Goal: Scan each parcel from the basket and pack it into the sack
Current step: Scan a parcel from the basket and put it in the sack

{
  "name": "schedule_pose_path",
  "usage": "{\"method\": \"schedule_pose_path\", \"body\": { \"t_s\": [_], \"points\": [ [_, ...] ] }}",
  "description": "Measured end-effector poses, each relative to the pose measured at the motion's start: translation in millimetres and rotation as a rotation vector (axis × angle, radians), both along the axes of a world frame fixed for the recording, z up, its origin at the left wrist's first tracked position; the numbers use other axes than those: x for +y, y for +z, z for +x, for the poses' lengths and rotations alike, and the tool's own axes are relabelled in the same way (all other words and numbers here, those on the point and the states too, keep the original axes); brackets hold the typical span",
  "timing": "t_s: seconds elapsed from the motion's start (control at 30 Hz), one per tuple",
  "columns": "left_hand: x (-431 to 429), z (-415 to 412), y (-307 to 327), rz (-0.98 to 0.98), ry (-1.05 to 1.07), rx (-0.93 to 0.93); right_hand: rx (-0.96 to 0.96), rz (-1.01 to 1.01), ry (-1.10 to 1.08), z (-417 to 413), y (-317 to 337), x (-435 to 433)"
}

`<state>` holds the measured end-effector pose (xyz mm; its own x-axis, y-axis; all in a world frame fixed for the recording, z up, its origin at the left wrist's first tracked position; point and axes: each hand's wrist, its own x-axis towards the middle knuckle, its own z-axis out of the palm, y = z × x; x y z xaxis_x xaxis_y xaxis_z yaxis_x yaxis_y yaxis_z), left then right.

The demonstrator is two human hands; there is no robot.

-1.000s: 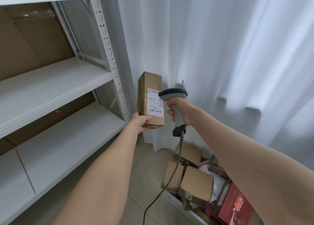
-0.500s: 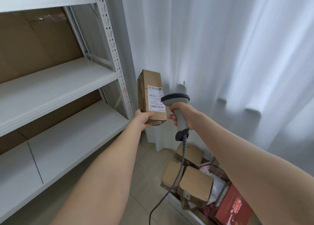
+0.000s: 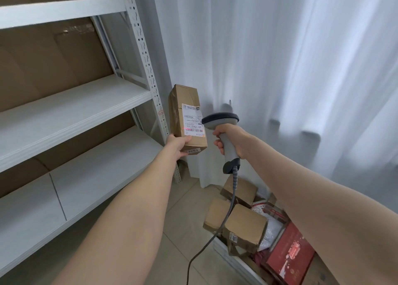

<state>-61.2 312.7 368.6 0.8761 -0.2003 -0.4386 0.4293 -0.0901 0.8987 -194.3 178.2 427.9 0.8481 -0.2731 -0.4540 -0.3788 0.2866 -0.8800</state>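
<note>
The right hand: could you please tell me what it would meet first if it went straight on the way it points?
Probably the parcel in the left hand; the right hand aims its scanner there.

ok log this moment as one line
phase: scanning | left hand holds parcel upright | right hand grips scanner | red light on label

My tight corner
White metal shelf rack [image 3: 148, 75] left, white curtain [image 3: 269, 58] ahead, brown cardboard parcels [image 3: 247, 226] below right; beige floor [image 3: 185, 203] between open.
</note>
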Motion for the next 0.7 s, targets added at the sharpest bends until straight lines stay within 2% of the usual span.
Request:
{"method": "schedule_pose_path", "body": {
  "t_s": [0.4, 0.7],
  "points": [
    [37, -39, 7, -0.039, 0.071, -0.006, -0.009, -0.040, 0.079, -34, 9, 25],
    [86, -70, 7, -0.050, 0.145, 0.005, -0.005, 0.012, 0.153, -45, 2, 67]
  ]
}}
